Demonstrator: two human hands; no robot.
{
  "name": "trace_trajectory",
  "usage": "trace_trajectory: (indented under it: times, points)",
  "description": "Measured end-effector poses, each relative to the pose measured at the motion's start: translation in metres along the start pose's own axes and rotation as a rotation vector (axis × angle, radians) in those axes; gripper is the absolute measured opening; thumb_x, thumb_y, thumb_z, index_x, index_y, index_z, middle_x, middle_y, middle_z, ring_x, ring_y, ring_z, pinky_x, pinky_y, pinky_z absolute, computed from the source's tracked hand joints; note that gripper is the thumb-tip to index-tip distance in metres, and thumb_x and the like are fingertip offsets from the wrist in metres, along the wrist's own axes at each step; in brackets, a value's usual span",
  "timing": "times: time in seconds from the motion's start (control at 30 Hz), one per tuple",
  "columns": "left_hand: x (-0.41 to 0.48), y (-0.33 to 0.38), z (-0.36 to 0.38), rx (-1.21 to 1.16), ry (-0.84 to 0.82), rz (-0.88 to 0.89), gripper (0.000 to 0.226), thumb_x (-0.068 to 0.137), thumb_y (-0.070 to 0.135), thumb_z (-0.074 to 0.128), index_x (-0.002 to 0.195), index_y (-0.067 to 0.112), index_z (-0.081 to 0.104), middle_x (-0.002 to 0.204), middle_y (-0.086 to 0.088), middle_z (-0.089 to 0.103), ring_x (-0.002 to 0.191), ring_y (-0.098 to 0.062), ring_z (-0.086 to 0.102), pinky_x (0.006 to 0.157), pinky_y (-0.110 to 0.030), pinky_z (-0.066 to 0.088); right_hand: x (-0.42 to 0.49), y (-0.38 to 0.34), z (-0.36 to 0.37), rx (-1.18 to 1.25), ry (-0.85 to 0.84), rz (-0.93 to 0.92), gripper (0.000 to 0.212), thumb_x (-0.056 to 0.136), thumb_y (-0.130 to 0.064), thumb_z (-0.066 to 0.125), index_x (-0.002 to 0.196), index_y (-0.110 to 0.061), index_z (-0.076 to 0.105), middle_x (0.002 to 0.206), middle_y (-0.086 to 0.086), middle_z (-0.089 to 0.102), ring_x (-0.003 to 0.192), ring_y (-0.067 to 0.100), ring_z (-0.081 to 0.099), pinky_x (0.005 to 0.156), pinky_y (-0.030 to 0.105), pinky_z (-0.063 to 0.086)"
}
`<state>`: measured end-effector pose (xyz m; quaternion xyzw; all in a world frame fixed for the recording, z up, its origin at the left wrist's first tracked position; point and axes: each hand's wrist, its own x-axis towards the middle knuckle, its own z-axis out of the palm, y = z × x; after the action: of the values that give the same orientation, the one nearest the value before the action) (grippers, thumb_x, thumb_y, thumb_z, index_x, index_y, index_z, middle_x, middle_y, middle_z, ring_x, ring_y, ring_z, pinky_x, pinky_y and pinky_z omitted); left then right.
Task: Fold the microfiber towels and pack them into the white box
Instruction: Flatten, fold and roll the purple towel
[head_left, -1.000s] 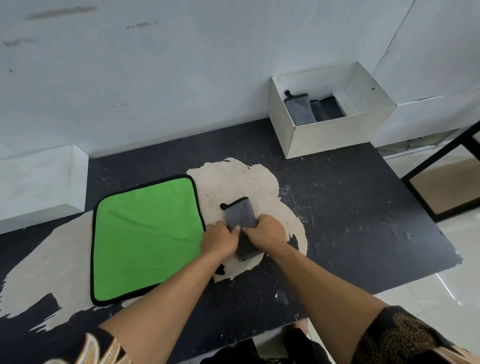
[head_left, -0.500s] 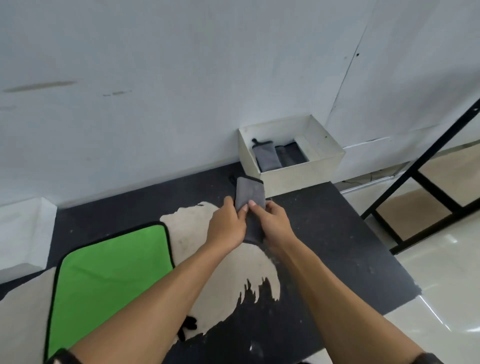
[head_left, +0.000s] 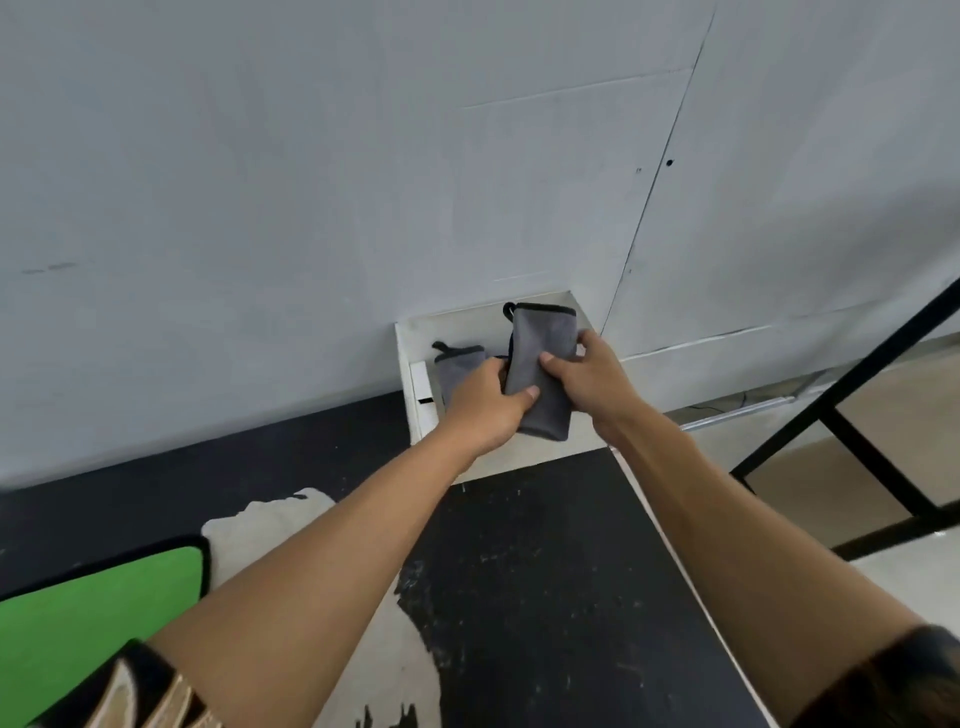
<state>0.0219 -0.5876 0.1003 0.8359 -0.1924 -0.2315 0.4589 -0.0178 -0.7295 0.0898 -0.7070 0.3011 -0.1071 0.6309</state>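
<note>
Two-hand pinch, left hand (head_left: 488, 402) and right hand (head_left: 587, 379), on folded grey towel (head_left: 543, 364), held upright over white box (head_left: 457, 317), next to packed towel (head_left: 457, 366). Risks: springing open if released high; catching box rim; toppling packed towel. Green towel (head_left: 78, 623) flat on desk (head_left: 519, 571), not folded.

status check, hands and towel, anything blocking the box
Left hand and right hand both grip grey towel above white box. Packed towel inside at left. No obstruction seen; green towel lies aside.

Black table (head_left: 545, 571), green towel (head_left: 88, 618), white box (head_left: 411, 364)
</note>
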Motion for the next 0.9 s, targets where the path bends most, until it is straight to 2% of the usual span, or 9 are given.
trace_trajectory:
  times: [0.1, 0.23, 0.33, 0.43, 0.57, 0.67, 0.73, 0.8, 0.9]
  points:
    - [0.036, 0.0, 0.016, -0.086, 0.037, -0.092, 0.025, 0.091, 0.024, 0.064, 0.114, 0.017, 0.055, 0.108, -0.002, 0.066, 0.099, -0.023, 0.065, 0.088, -0.046, 0.056, 0.041, -0.01, -0.012, -0.213, -0.041, 0.004, 0.026, 0.089, -0.014, 0.065, 0.112, -0.017, 0.053, 0.11, 0.006, 0.065, 0.099, 0.026, 0.064, 0.084, 0.047, 0.058]
    - [0.081, -0.006, 0.03, -0.099, 0.037, -0.211, 0.023, 0.093, 0.025, 0.06, 0.112, 0.013, 0.057, 0.104, -0.006, 0.066, 0.095, -0.023, 0.063, 0.079, -0.038, 0.054, 0.08, -0.017, -0.012, -0.7, -0.074, -0.074, 0.04, 0.086, -0.011, 0.057, 0.125, -0.011, 0.05, 0.116, 0.012, 0.062, 0.104, 0.031, 0.059, 0.086, 0.041, 0.053]
    - [0.116, -0.02, 0.039, -0.205, 0.058, -0.346, 0.029, 0.092, 0.036, 0.061, 0.111, 0.012, 0.062, 0.103, -0.007, 0.069, 0.096, -0.025, 0.065, 0.088, -0.043, 0.054, 0.099, -0.015, -0.004, -0.939, -0.146, -0.113, 0.047, 0.089, -0.009, 0.058, 0.133, -0.006, 0.044, 0.122, 0.017, 0.06, 0.11, 0.035, 0.058, 0.085, 0.038, 0.05]
    - [0.144, -0.037, 0.055, -0.259, 0.05, -0.426, 0.028, 0.091, 0.03, 0.065, 0.112, 0.01, 0.065, 0.105, -0.009, 0.07, 0.098, -0.027, 0.066, 0.091, -0.044, 0.055, 0.108, -0.008, 0.0, -1.164, -0.145, -0.208, 0.038, 0.089, -0.011, 0.061, 0.125, -0.005, 0.05, 0.124, 0.018, 0.056, 0.11, 0.034, 0.059, 0.081, 0.034, 0.046]
    - [0.166, -0.05, 0.089, -0.275, -0.036, -0.509, 0.033, 0.094, 0.017, 0.06, 0.123, 0.002, 0.058, 0.117, -0.01, 0.065, 0.108, -0.027, 0.061, 0.097, -0.045, 0.052, 0.115, 0.007, -0.011, -1.143, -0.037, -0.417, 0.03, 0.086, -0.006, 0.055, 0.116, -0.005, 0.056, 0.119, 0.016, 0.053, 0.102, 0.036, 0.059, 0.081, 0.038, 0.047]
    - [0.176, -0.058, 0.104, -0.229, -0.086, -0.487, 0.026, 0.094, 0.021, 0.058, 0.115, 0.005, 0.063, 0.11, -0.009, 0.068, 0.101, -0.023, 0.064, 0.091, -0.04, 0.055, 0.12, 0.014, -0.022, -1.052, -0.005, -0.506, 0.033, 0.086, -0.005, 0.058, 0.12, -0.009, 0.058, 0.115, 0.012, 0.058, 0.095, 0.032, 0.061, 0.078, 0.035, 0.048]
    - [0.182, -0.058, 0.106, -0.204, -0.033, -0.42, 0.025, 0.093, 0.023, 0.059, 0.111, 0.006, 0.061, 0.104, -0.01, 0.067, 0.094, -0.021, 0.064, 0.083, -0.036, 0.056, 0.123, 0.016, -0.03, -0.971, 0.039, -0.53, 0.03, 0.089, -0.008, 0.056, 0.118, -0.01, 0.059, 0.11, 0.01, 0.062, 0.092, 0.03, 0.062, 0.076, 0.036, 0.048]
    - [0.19, -0.057, 0.106, -0.25, 0.021, -0.362, 0.029, 0.091, 0.023, 0.061, 0.114, 0.007, 0.057, 0.109, -0.011, 0.067, 0.097, -0.023, 0.064, 0.087, -0.04, 0.056, 0.124, 0.017, -0.037, -0.91, 0.086, -0.523, 0.025, 0.092, -0.012, 0.054, 0.116, -0.01, 0.06, 0.105, 0.01, 0.064, 0.09, 0.028, 0.062, 0.074, 0.035, 0.047]
    - [0.198, -0.058, 0.112, -0.268, -0.04, -0.395, 0.034, 0.088, 0.023, 0.063, 0.116, 0.004, 0.058, 0.111, -0.014, 0.068, 0.098, -0.026, 0.066, 0.088, -0.043, 0.057, 0.124, 0.021, -0.041, -0.894, 0.104, -0.478, 0.024, 0.093, -0.016, 0.055, 0.117, -0.012, 0.059, 0.106, 0.007, 0.064, 0.093, 0.027, 0.06, 0.072, 0.03, 0.04]
